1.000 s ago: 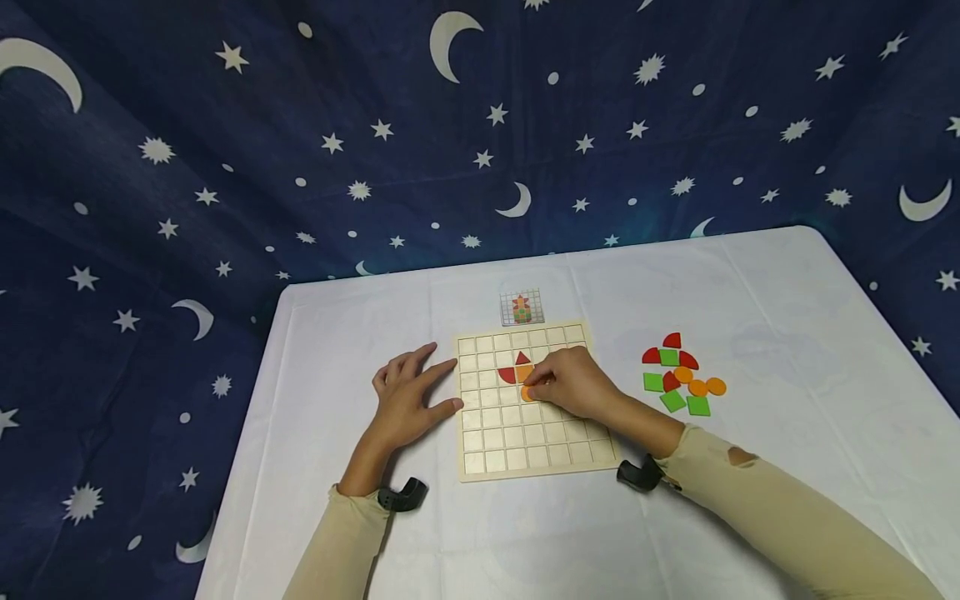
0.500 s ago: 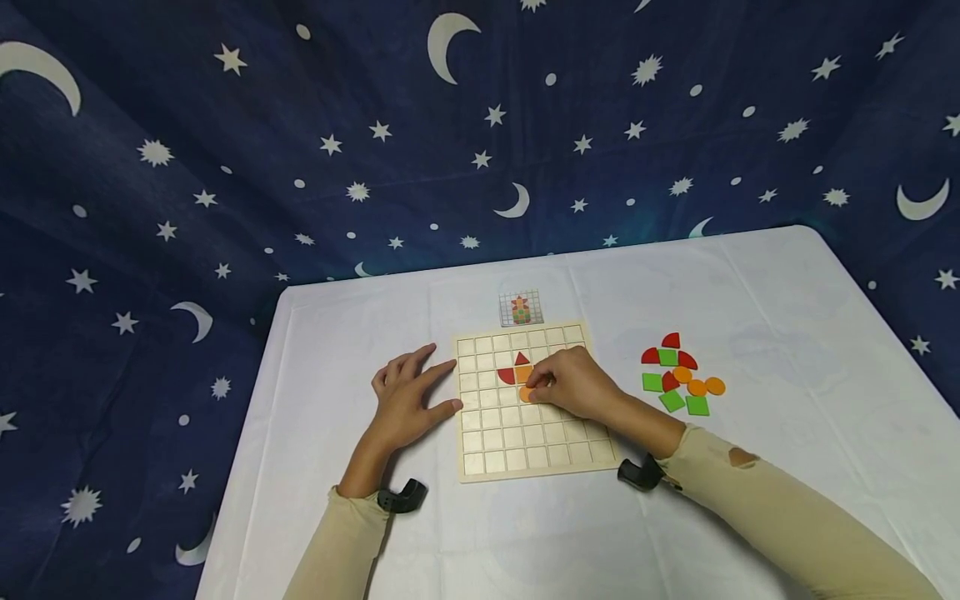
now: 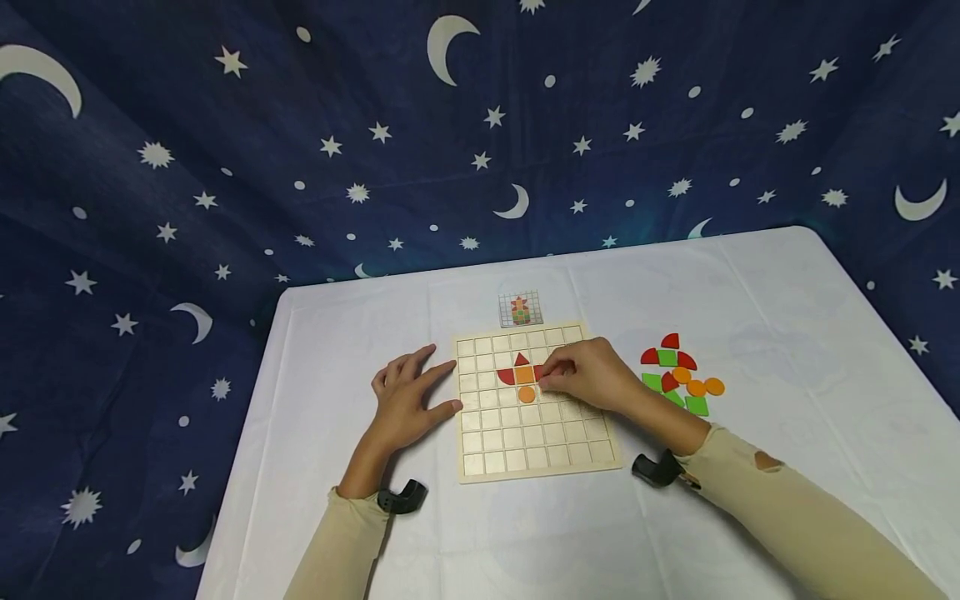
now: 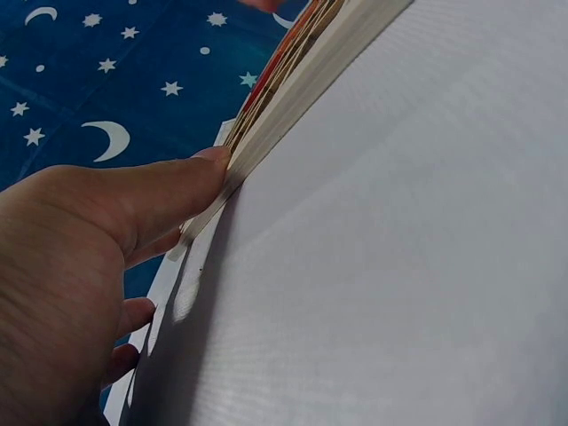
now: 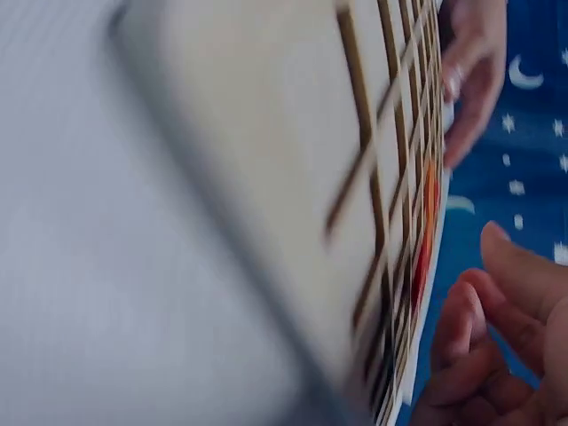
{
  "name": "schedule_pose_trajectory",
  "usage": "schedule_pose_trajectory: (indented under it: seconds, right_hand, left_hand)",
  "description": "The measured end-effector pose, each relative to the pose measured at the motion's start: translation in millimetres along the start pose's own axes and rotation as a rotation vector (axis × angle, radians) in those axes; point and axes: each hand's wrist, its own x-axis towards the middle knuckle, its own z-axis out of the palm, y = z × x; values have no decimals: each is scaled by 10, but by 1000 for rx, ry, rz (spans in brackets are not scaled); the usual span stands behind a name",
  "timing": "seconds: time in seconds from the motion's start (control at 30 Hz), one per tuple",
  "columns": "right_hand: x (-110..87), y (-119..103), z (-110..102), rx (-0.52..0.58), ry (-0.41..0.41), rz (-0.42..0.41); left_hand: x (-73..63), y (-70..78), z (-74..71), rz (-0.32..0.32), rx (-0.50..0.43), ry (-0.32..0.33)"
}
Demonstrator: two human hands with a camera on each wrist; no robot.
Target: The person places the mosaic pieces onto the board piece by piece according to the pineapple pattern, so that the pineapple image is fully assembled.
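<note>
A wooden grid board (image 3: pixel 513 437) lies on the white table. My left hand (image 3: pixel 405 400) rests at its left side with fingers spread, and the left wrist view shows the thumb (image 4: pixel 182 191) against the board's edge. On the grid sit an orange square (image 3: pixel 524 375), a red triangle (image 3: pixel 521 360) above it, a red quarter circle (image 3: pixel 507 377) on its left and an orange disc (image 3: pixel 527 395) below. Beside the square, another red piece (image 3: pixel 537 372) is partly hidden by my right hand (image 3: pixel 588 375). That hand's fingers are loosely bent, with nothing visible between thumb and fingertips in the right wrist view.
Right of the board, loose pieces lie in a cluster: green squares (image 3: pixel 697 406), orange discs (image 3: pixel 715 387) and red quarter circles (image 3: pixel 671 341). My right forearm overlaps part of it. A small pattern card (image 3: pixel 521 308) lies just beyond the board's far edge.
My right hand has let go of the orange disc and shifted slightly right and away, leaving the disc uncovered below the orange square. My left hand has stayed put.
</note>
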Motion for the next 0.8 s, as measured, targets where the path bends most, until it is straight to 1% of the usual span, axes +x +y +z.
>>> schedule_pose_trajectory:
  seconds: [0.17,0.27,0.37,0.47,0.63,0.8]
  right_hand:
    - [-68,277,-325,-73,53,-10]
    - [-118,457,-535,-128,70,3]
    - [-175,612,-723,-182,61,20]
    - [-229,739,-872,-223,27,29]
    - [-303,892,-1000,-263,-50,74]
    - [-334,977,-1018,-269,-86,125]
  left_hand:
    - [1,2,4,0,-4,-1]
    - [0,4,0,2,-2,0]
    - [-3,5,-2,0,0,0]
    - [-6,4,-2,-2,-1,-1]
    - [-5,6,-2,-1,-4,-5]
    - [-4,7,-5,1,-5,-3]
